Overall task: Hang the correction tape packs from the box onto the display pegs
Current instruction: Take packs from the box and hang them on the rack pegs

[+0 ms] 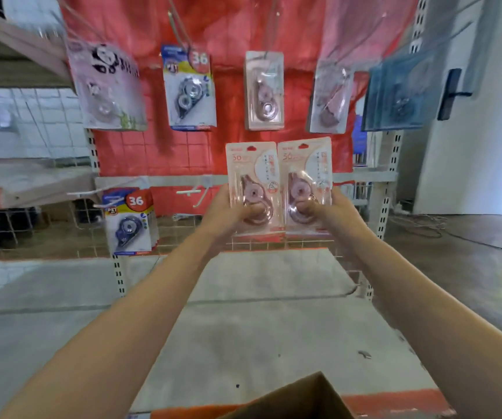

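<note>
Gripping one pink pack each, left hand [228, 211] holds left pack [252, 189], right hand [330, 208] holds right pack [307, 186], edges touching, below hung packs [264, 90].

grey shelf [243, 313], cardboard box [301, 400] (front edge), small grey scrap [364, 354]

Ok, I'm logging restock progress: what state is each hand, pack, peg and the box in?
Left hand: grips left pink pack, unhung.
Right hand: grips right pink pack, unhung.
Bare peg: holds nothing.
Upper pink pack: hung.
Lower blue pack: hung.
Box: open.
</note>
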`<state>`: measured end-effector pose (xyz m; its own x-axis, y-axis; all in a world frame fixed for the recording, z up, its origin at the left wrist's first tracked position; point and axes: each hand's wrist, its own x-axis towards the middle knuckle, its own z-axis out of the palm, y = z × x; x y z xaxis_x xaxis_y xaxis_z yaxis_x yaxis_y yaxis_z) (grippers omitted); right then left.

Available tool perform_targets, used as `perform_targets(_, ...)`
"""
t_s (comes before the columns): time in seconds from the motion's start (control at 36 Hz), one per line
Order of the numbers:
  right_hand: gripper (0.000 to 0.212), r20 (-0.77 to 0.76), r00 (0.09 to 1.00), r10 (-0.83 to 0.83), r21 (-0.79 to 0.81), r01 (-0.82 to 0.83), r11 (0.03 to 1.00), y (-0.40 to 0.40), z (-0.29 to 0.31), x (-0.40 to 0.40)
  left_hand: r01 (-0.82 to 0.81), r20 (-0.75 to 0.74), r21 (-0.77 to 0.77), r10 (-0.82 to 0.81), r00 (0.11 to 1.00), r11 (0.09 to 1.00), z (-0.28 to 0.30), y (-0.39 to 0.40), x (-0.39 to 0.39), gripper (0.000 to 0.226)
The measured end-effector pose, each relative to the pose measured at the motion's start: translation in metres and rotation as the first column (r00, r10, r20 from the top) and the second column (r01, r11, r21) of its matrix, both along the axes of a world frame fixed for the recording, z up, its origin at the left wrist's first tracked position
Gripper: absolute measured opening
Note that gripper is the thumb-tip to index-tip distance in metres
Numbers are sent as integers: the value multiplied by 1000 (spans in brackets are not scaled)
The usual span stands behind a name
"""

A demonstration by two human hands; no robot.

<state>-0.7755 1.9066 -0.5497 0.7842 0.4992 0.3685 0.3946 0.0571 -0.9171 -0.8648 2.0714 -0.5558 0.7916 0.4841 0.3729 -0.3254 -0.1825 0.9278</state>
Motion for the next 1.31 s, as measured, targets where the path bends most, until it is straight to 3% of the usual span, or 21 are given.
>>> perform_targets(0.25,45,42,996,-74,24,73,997,-4,59,22,-125,66,103,119,991,987,71,-14,24,37)
perform_targets(0.42,51,183,978,-102,80,88,993,11,101,32,-199,168,76,184,969,977,107,-1,35,32)
perform_targets(0.56,31,265,961,-84,160,42,986,32,152,32,-230,302,9,217,928,973,152,13,30,39)
perform_targets(0.67,35,244,966,-91,175,48,983,51,174,33,-288,266,63,262,928,956,171,25,28,42)
perform_targets(0.78,36,163,984,-65,232,26,972,61,175,41,-307,219,86,283,934,948,172,34,31,41)
perform_targets(1.03,34,220,973,-63,148,31,989,71,174,47,-302,278,49,278,919,952,167,42,31,39)
perform_targets(1.31,24,137,988,-69,297,25,954,83,160,64,-289,283,89,254,925,953,166,50,37,30)
